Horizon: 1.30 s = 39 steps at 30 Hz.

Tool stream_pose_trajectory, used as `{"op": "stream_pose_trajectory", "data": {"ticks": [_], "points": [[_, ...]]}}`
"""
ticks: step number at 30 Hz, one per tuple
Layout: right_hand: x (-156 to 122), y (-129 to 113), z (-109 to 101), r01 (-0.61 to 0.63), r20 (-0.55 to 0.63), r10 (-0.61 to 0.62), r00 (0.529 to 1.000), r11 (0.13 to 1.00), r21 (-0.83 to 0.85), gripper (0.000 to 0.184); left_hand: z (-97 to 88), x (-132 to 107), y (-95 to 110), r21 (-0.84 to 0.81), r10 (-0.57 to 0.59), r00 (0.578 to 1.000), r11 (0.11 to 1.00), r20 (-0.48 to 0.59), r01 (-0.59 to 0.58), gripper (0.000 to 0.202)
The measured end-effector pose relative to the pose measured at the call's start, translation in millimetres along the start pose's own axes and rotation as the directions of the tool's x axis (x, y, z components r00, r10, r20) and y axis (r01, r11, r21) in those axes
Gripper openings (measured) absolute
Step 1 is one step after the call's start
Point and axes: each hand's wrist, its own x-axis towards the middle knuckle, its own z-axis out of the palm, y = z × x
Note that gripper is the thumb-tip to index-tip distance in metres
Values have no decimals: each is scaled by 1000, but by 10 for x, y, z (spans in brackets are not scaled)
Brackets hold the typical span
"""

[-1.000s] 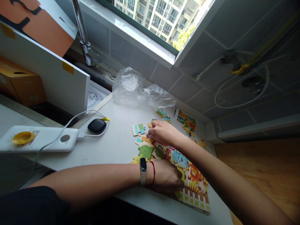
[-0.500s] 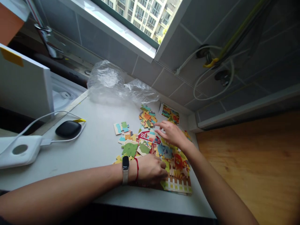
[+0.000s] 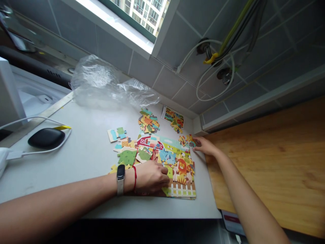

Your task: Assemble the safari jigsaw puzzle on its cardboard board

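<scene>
A farm-animal jigsaw puzzle [image 3: 177, 156] lies on the white countertop, with a lion, a barn and a white fence in its picture. My left hand [image 3: 152, 176], wearing a watch and a red cord, rests on the puzzle's lower left part. Its fingers are curled under, so whatever they hold is hidden. At the upper right corner, my right hand [image 3: 205, 146] has its thumb and fingers around the edge of a puzzle piece [image 3: 191, 140]. Loose green pieces [image 3: 127, 157] overlap the puzzle's left side. Beyond it sits a heap of mixed pieces [image 3: 148, 121].
A small picture card [image 3: 172, 115] lies near the wall, partly under some pieces. Crumpled clear plastic [image 3: 101, 79] spreads along the back. On the left are a black rounded device [image 3: 46, 138] and a white cable [image 3: 38, 152]. A wooden surface [image 3: 266, 159] adjoins on the right.
My right hand has moved from above the barn area to the pieces at the puzzle's upper right. My left hand stays on the puzzle. The view has shifted to the right.
</scene>
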Motion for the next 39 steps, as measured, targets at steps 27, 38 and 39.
{"op": "stream_pose_trajectory", "data": {"ticks": [27,38,39], "points": [[-834,-749,477,313,-406,-230,885,938,151,70,-550,-186,87,426,-369,929,840,-4,336,33],[-471,-1277,531,513,-509,-350,786,829,223,58,-495,-643,257,321,-428,883,822,-195,470,15],[-443,-1230,538,508,-534,-330,778,831,227,58,-508,-670,275,333,-436,877,812,-201,480,14]]}}
